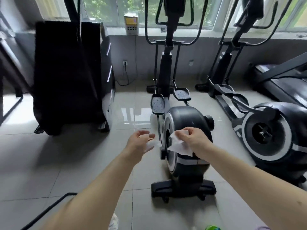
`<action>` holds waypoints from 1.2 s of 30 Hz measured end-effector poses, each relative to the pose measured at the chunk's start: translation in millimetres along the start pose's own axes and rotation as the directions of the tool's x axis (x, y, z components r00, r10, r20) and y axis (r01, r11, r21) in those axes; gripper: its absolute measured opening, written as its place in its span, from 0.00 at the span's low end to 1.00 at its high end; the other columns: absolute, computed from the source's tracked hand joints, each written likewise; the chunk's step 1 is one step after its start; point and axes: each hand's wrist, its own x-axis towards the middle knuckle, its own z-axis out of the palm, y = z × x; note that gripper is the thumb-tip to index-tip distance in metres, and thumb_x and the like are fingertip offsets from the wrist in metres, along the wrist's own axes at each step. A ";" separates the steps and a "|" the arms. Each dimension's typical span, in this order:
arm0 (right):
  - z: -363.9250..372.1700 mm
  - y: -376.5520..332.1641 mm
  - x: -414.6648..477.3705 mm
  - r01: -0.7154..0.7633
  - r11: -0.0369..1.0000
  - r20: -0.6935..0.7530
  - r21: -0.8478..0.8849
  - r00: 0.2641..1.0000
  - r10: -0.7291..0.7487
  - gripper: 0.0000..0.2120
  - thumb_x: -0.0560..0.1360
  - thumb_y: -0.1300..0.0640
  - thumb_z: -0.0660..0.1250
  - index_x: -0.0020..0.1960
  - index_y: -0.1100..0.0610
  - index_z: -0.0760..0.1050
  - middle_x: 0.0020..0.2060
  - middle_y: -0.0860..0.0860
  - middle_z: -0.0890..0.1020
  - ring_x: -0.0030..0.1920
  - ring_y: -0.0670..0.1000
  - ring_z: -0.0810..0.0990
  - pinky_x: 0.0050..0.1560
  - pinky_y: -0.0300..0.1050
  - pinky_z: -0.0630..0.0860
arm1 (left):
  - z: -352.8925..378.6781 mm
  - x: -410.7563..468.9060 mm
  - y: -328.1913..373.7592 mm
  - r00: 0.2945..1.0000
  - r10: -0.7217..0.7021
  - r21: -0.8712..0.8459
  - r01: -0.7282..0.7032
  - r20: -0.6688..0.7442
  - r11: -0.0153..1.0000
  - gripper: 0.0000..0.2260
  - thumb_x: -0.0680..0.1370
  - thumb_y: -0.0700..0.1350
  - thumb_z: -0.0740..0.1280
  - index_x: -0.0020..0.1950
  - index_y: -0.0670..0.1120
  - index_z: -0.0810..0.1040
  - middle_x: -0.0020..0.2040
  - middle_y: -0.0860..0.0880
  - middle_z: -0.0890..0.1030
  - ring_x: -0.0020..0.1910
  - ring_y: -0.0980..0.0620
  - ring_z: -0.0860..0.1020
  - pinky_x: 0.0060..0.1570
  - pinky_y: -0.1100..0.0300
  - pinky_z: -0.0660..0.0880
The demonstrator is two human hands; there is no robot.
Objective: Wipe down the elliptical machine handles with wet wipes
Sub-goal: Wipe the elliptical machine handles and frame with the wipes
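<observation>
The elliptical machine (186,123) stands straight ahead on the tiled floor, its flywheel housing nearest me. Its long curved handles (146,33) rise at the far end by the window, well beyond my hands. My right hand (192,138) pinches a white wet wipe (178,146), which hangs unfolded in front of the flywheel. My left hand (140,141) is a short way to the left of it, with fingers curled around a small pale packet (153,144) that is blurred. Neither hand touches the machine.
A second elliptical (269,133) stands to the right, with a treadmill (282,80) behind it. A tall black machine (69,77) fills the left. A yellow-and-white box (131,24) sits on the windowsill. A black tube frame (49,209) lies at the lower left.
</observation>
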 end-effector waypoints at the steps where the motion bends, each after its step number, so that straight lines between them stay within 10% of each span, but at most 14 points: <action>1: 18.3 -15.9 19.7 0.009 1.000 -0.009 0.008 1.000 -0.009 0.14 0.79 0.48 0.73 0.41 0.57 0.79 0.31 0.47 0.78 0.30 0.45 0.75 0.30 0.36 0.72 | -18.4 24.5 15.0 1.000 0.015 0.003 -0.015 -0.024 1.000 0.10 0.81 0.32 0.59 0.56 0.42 0.77 0.51 0.43 0.83 0.50 0.45 0.82 0.38 0.57 0.80; 9: 138.0 -154.5 170.4 -0.185 0.918 0.231 0.351 0.967 0.106 0.11 0.82 0.57 0.67 0.56 0.65 0.81 0.34 0.54 0.82 0.31 0.49 0.80 0.31 0.40 0.76 | -110.2 178.4 186.4 0.988 -0.057 0.067 0.047 0.147 0.997 0.20 0.80 0.57 0.70 0.33 0.47 0.73 0.32 0.48 0.69 0.28 0.51 0.67 0.31 0.57 0.73; 14: 174.9 -207.0 246.7 -0.098 0.938 0.263 0.332 0.965 0.008 0.19 0.74 0.69 0.70 0.64 0.68 0.77 0.54 0.67 0.83 0.53 0.63 0.84 0.57 0.59 0.82 | -139.2 205.0 284.5 0.917 0.014 0.495 -0.227 0.398 0.839 0.19 0.81 0.58 0.67 0.51 0.42 0.84 0.32 0.50 0.80 0.23 0.55 0.69 0.26 0.65 0.65; 18: 198.8 -234.6 311.3 -0.010 0.949 0.211 0.316 0.976 -0.060 0.11 0.76 0.63 0.75 0.56 0.65 0.79 0.45 0.58 0.84 0.42 0.55 0.86 0.43 0.50 0.83 | -153.3 252.4 325.2 0.868 -0.049 0.608 -0.304 0.494 0.734 0.11 0.77 0.48 0.75 0.59 0.55 0.82 0.47 0.39 0.84 0.29 0.53 0.70 0.29 0.62 0.67; 22: 211.0 -250.1 390.4 0.012 0.931 0.203 0.365 0.975 -0.092 0.16 0.73 0.54 0.75 0.52 0.65 0.78 0.43 0.59 0.82 0.38 0.53 0.84 0.38 0.47 0.83 | -154.8 338.7 336.8 0.888 0.026 0.567 -0.314 0.458 0.761 0.32 0.73 0.38 0.75 0.74 0.53 0.70 0.45 0.53 0.87 0.30 0.50 0.72 0.28 0.60 0.71; 27: 198.5 -256.4 515.0 -0.032 0.938 0.272 0.346 0.960 -0.068 0.05 0.78 0.60 0.73 0.51 0.62 0.81 0.42 0.55 0.86 0.41 0.54 0.86 0.39 0.46 0.83 | -137.5 457.3 366.2 0.905 0.143 0.543 -0.360 0.400 0.759 0.15 0.77 0.37 0.71 0.62 0.47 0.82 0.33 0.50 0.79 0.26 0.53 0.70 0.27 0.61 0.69; 36: 139.5 -293.0 755.4 -0.062 0.913 0.285 0.404 0.957 -0.062 0.27 0.74 0.60 0.77 0.70 0.55 0.74 0.58 0.61 0.82 0.51 0.56 0.84 0.54 0.54 0.83 | -64.4 666.0 467.2 0.936 0.220 0.601 -0.345 0.274 0.721 0.05 0.80 0.40 0.68 0.51 0.38 0.79 0.30 0.44 0.76 0.24 0.48 0.72 0.24 0.62 0.69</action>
